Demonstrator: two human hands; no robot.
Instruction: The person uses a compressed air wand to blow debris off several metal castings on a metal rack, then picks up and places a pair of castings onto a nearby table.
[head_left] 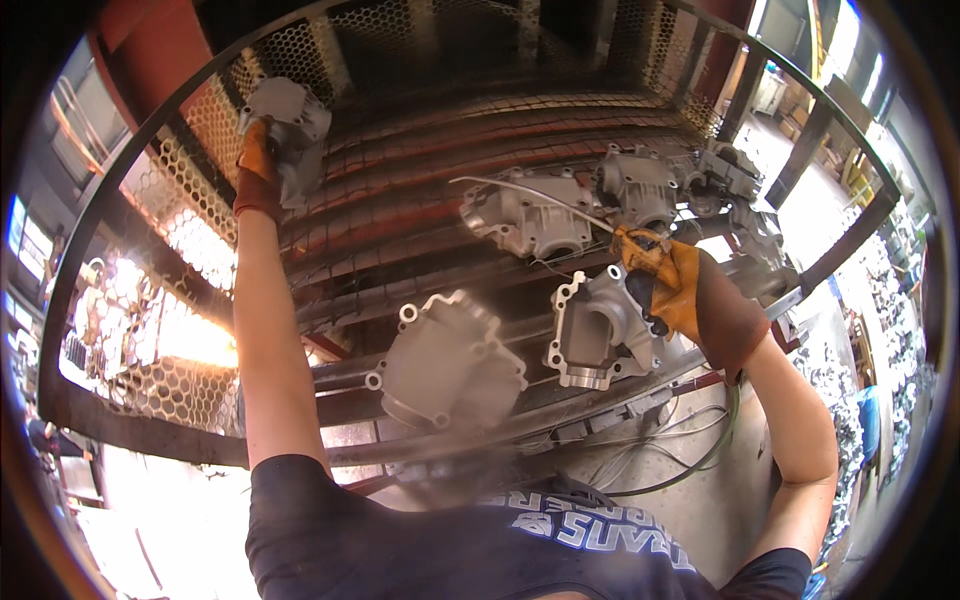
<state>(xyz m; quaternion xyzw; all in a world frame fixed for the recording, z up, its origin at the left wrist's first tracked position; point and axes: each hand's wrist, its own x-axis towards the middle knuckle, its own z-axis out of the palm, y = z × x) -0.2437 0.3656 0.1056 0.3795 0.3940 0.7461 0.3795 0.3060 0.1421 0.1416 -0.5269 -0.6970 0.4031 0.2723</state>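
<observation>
At the far left of the rack, my left hand [258,170], in an orange and brown work glove, grips the side of a grey cast-metal housing [290,105]. Its fingertips are partly hidden by the casting. My right hand [680,290], gloved alike, is closed around a thin, slightly bent metal rod [530,192] that points left across the castings. Just beside that glove stands an open-sided housing [605,325]. Nearer me lies a broad, flat cover casting [455,360], slightly blurred. Beyond the rod are a ribbed housing [545,235] and another one [638,185].
A dark metal frame [150,435] with perforated mesh walls [205,115] surrounds the slatted, netted rack bed [400,170]. More castings [745,205] crowd its right side. Below the near edge, a cable [690,465] hangs over the floor.
</observation>
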